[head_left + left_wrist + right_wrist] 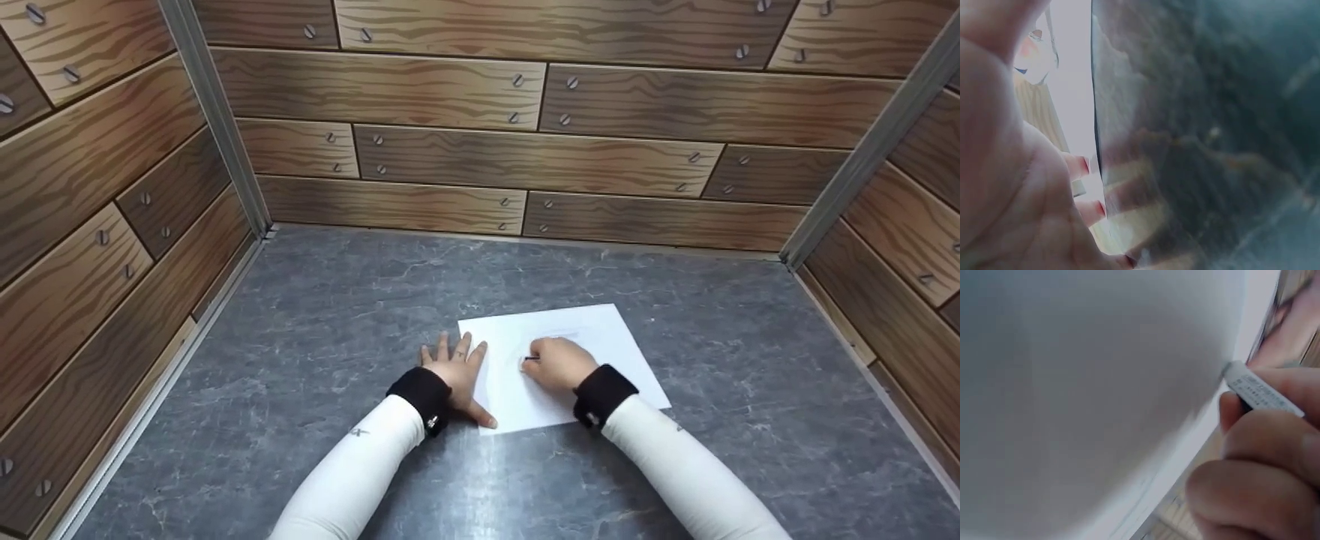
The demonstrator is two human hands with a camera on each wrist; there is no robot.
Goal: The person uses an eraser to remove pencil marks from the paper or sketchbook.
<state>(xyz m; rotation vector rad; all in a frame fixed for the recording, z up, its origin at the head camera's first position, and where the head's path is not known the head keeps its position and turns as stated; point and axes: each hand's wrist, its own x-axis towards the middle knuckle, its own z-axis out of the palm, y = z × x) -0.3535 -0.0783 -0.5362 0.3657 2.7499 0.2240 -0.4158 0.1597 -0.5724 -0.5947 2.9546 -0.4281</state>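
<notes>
A white sheet of paper [619,337] lies slightly turned on the grey tabletop, with faint grey marks near its upper part. My left hand [452,375] rests spread along the paper's left edge, thumb at the lower corner. On the middle of the sheet, my right hand [562,365] pinches a small eraser [1261,391] between thumb and curled fingers. The eraser's light, printed side and a smudged grey end show in the right wrist view, that end against the paper. In the head view the fingers hide most of it.
The marbled grey tabletop [337,300] surrounds the paper. Wood-patterned panels stand as a back wall [450,154], a left wall [112,225] and a right wall [900,247], with grey metal strips at the corners.
</notes>
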